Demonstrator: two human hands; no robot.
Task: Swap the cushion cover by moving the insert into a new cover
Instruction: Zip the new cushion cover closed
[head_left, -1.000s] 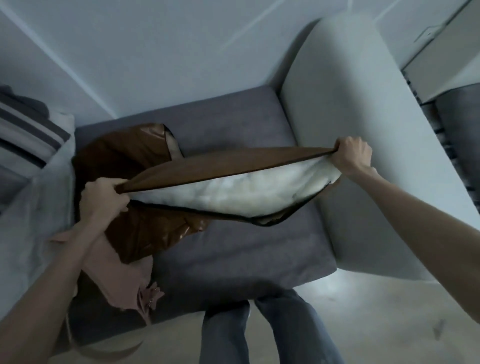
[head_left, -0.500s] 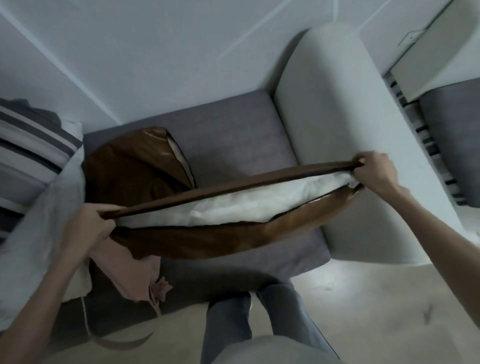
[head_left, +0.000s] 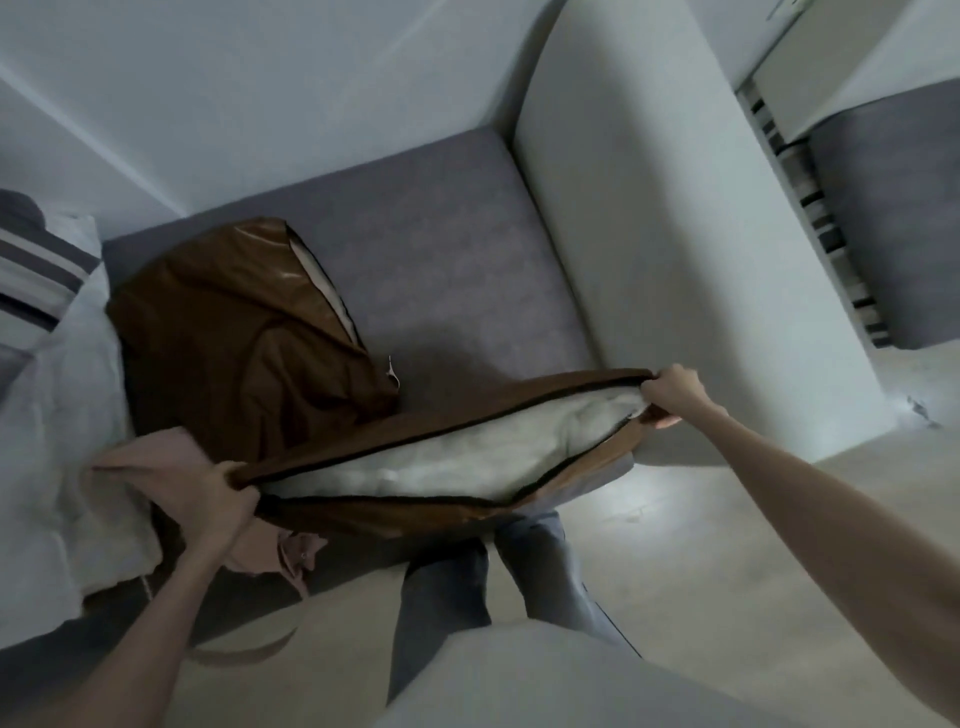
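We stand at a grey sofa seat (head_left: 441, 249) with a pale backrest behind it and a rounded pale armrest (head_left: 675, 234) closing its right side; its front edge drops to a light floor (head_left: 727, 545), where our legs press close. The middle of the seat, between the armrest and a second brown cushion (head_left: 234, 332) lying toward its left, is bare. Further left of that cushion sit a white pad (head_left: 57, 415) and a striped pillow (head_left: 36, 270). A pink cloth (head_left: 150, 457) lies at the seat's front-left corner, partly under our wrist.

We hold the brown cover (head_left: 415, 431) stretched over the seat's front edge, its zipper mouth gaping toward us. Our left hand (head_left: 208, 493) is closed on the cover's left end, above the pink cloth. Our right hand (head_left: 672, 392) is closed on the far end of the opening, near the armrest's front. The white insert (head_left: 441, 462) lies inside the cover, showing through the mouth between the 2 hands, its right end bunched just beside our right fingers. Whether those fingers pinch the insert too, we cannot tell.
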